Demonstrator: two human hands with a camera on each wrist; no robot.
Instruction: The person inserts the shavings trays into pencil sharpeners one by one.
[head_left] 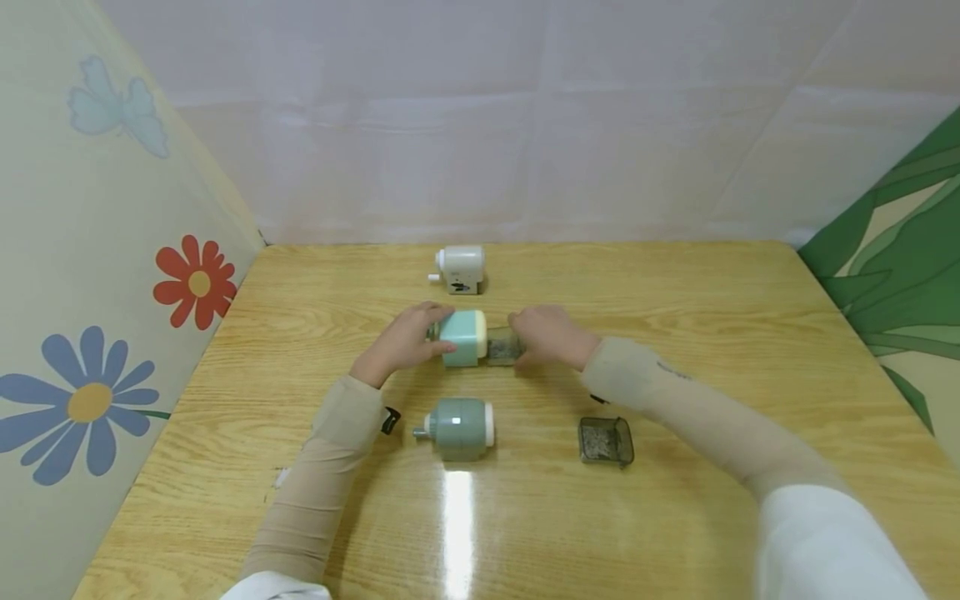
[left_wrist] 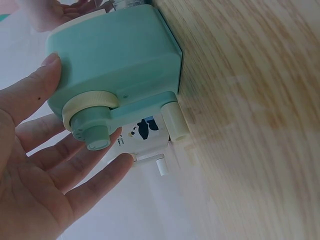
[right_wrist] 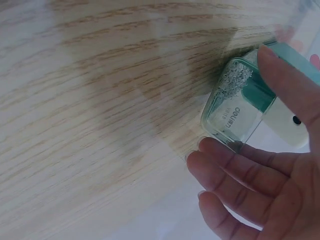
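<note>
A mint-green crank pencil sharpener (head_left: 461, 327) with a cream front lies on the table. My left hand (head_left: 408, 340) holds it from the crank end, thumb against one side and fingers round the other. In the left wrist view, the sharpener's crank (left_wrist: 142, 109) and cream ring show beside the palm. My right hand (head_left: 555, 335) pinches the clear shavings drawer (right_wrist: 232, 112) between thumb and fingertips. The drawer sticks out from the sharpener's front, with grey shavings (right_wrist: 234, 80) inside.
A white crank sharpener (head_left: 462, 265) stands behind the mint one. Nearer me, a darker green sharpener (head_left: 460, 425) lies on the wooden table (head_left: 540, 517). A loose clear drawer (head_left: 606, 442) with dark shavings sits to its right. Painted panels flank the table.
</note>
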